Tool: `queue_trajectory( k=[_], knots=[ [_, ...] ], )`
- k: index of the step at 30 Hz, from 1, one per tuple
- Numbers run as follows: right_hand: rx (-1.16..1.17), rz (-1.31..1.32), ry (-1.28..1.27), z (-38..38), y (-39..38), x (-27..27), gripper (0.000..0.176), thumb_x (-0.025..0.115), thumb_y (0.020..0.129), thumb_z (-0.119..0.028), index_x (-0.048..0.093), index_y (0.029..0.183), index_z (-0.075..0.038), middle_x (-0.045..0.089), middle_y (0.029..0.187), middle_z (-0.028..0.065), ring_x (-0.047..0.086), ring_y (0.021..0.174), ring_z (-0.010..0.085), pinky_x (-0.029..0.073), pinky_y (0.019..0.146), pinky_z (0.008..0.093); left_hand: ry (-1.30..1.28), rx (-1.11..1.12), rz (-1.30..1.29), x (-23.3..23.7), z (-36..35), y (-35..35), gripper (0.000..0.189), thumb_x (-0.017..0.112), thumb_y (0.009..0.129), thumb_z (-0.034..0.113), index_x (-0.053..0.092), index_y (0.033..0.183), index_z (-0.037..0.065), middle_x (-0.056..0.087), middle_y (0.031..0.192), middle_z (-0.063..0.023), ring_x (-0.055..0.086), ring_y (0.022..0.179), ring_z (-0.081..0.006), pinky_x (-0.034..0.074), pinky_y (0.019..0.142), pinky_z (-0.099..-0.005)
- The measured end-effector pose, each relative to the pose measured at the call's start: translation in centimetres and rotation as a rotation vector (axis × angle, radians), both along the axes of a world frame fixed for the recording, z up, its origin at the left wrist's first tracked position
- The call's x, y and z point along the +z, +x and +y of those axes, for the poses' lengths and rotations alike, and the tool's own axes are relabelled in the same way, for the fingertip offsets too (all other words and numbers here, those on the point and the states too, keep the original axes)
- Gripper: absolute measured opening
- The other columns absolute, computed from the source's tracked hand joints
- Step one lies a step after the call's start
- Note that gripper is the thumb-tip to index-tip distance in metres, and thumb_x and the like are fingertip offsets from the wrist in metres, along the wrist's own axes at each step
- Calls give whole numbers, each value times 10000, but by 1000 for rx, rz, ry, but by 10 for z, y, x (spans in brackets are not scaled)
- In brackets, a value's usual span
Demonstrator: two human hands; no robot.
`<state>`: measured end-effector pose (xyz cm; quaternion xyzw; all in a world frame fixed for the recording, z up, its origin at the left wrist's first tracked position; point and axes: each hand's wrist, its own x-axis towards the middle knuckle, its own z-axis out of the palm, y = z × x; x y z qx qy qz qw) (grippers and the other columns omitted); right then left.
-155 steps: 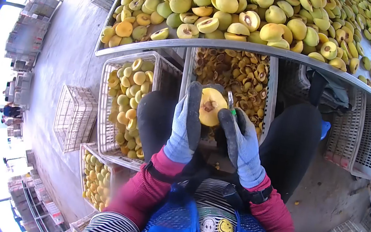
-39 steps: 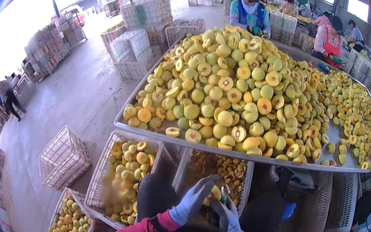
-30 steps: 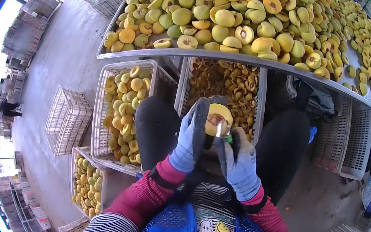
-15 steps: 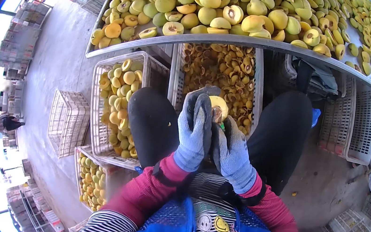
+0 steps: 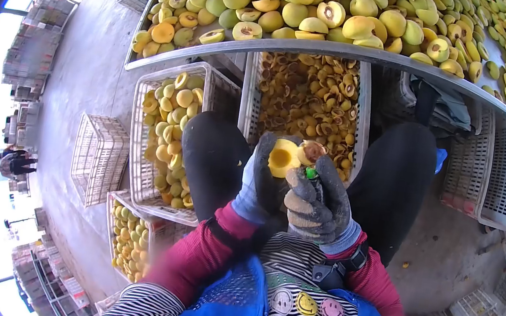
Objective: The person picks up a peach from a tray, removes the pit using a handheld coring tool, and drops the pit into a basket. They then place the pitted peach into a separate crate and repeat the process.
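Note:
My left hand (image 5: 263,171), in a grey-blue work glove, is closed round a yellow peach half (image 5: 282,157). The cut face points up and has a smooth round hollow in its middle. Right beside it, my gloved right hand (image 5: 318,199) is closed on a small tool with a green part (image 5: 311,173); the fingers hide most of it. A scooped-out peach core (image 5: 311,152) with a brown centre sits at the tips of the right thumb and fingers. Both hands are above my lap, in front of a crate of brownish peach scraps (image 5: 363,122).
A metal-edged table (image 5: 269,45) heaped with halved peaches spans the front. Crates of peach halves (image 5: 168,136) stand at my left, with a white crate (image 5: 99,159) beyond. Stacked crates (image 5: 482,164) are under the table at right. A person (image 5: 16,163) is far left.
My hands have turned and moved slightly apart. The peach half now shows its hollow in the left hand, and the brown-centred core has come away to the right hand.

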<state>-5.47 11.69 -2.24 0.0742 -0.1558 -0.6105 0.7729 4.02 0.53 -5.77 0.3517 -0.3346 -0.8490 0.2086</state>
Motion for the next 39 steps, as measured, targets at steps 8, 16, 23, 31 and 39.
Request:
queue_trajectory(
  k=[8,16,23,31,39],
  knots=[
    [-38,353,423,-5,-7,-12,345,427,949,-364,560,1037,-58,515,753,52,450,535,123,346,406,232,-1292,-47,-1273,44,-158,116,433,560,889,323,520,1168,-7,576,1027,-176,586,945,-291,476,832,-372],
    [-43,718,581,-28,-7,6,337,502,923,-361,517,1101,-76,556,761,37,530,613,127,457,557,260,-1651,-138,-1207,64,-222,-98,544,644,725,547,643,969,61,646,967,-142,614,914,-298,474,780,-390],
    [-136,765,763,-25,-32,-8,420,507,912,-429,534,1126,-69,551,724,18,486,523,87,396,439,231,-762,-230,-190,22,-273,-121,327,659,807,17,468,1063,-53,570,991,-133,628,865,-212,541,793,-302],
    [-749,1350,787,-67,-38,26,261,579,886,-115,505,1114,-11,564,871,34,527,721,51,444,612,191,-711,12,53,78,-64,-72,568,596,796,-62,358,1311,-41,511,1200,-113,515,1112,-207,431,961,-308],
    [-769,1816,587,-49,-45,25,303,640,837,-91,520,1101,-4,585,892,66,547,704,111,457,631,244,-407,-162,14,70,-51,-52,401,529,930,307,512,1183,-3,589,1048,-80,561,959,-136,450,857,-267]
  ],
)
